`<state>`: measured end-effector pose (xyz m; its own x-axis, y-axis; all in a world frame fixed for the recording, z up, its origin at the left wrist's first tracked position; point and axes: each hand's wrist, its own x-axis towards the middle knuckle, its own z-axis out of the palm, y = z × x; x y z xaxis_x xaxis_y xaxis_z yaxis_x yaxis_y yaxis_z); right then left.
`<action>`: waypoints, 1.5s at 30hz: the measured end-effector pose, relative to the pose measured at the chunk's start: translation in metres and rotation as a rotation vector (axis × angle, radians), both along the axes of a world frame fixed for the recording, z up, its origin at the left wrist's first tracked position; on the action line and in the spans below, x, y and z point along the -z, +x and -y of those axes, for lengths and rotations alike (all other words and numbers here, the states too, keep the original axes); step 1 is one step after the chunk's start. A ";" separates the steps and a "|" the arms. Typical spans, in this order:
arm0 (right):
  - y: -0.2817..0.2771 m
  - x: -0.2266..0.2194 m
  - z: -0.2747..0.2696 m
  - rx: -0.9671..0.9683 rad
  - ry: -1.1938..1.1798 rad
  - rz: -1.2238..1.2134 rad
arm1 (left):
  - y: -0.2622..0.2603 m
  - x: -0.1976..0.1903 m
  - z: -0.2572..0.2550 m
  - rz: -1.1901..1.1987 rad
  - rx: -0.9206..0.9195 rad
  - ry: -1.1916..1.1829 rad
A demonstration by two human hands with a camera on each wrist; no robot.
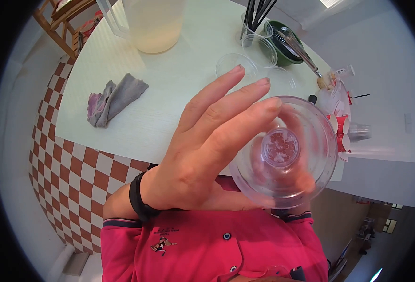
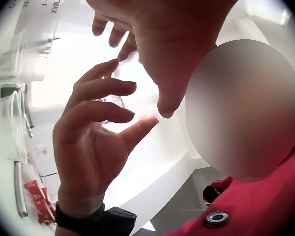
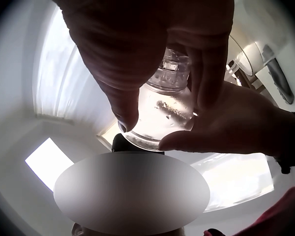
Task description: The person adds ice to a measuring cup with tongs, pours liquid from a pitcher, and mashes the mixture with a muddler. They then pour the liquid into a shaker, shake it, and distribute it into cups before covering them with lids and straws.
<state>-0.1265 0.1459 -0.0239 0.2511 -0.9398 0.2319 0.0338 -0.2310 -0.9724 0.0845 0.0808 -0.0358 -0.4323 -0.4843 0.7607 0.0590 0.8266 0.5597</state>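
Observation:
Up in front of the chest is a clear plastic cup-like piece (image 1: pixel 281 149) with a wide round rim and a narrower, patterned end. My left hand (image 1: pixel 202 145) spans it in the head view, fingers over the upper rim and thumb along the lower one. Behind the clear plastic, my right hand (image 2: pixel 91 142) shows blurred in the head view; in the left wrist view its fingers and thumb curl toward the piece. The right wrist view shows the right thumb and fingers gripping around the narrow part of the clear piece (image 3: pixel 162 115), with the left thumb at its rim.
A white table (image 1: pixel 184 70) bears a pitcher of pale liquid (image 1: pixel 155 28), a crumpled grey cloth (image 1: pixel 118 98), black straws (image 1: pixel 260 16) in a clear cup and several clear round containers. A green bowl (image 1: pixel 289 55) holds a slotted spoon; red-and-white cups (image 1: pixel 342 128) stand at the right edge.

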 end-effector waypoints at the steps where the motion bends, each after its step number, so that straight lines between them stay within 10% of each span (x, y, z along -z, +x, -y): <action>1: -0.010 0.005 0.005 -0.035 -0.045 -0.001 | 0.003 0.001 0.001 0.016 -0.015 0.008; 5: -0.026 -0.016 0.008 0.109 -0.025 -0.121 | 0.024 0.019 0.010 0.081 -0.112 0.093; 9: -0.022 -0.052 0.021 0.188 -0.346 -0.906 | 0.031 0.037 0.010 0.170 -0.113 0.239; 25: 0.055 -0.084 0.056 -0.140 -0.508 -1.429 | 0.014 0.081 0.006 -0.033 0.006 0.492; 34: 0.070 -0.091 0.073 -0.357 -0.513 -1.585 | 0.012 0.095 0.010 -0.103 0.014 0.484; 45: 0.036 -0.017 0.088 -0.307 -0.753 -1.109 | 0.009 0.105 0.014 -0.164 0.031 0.445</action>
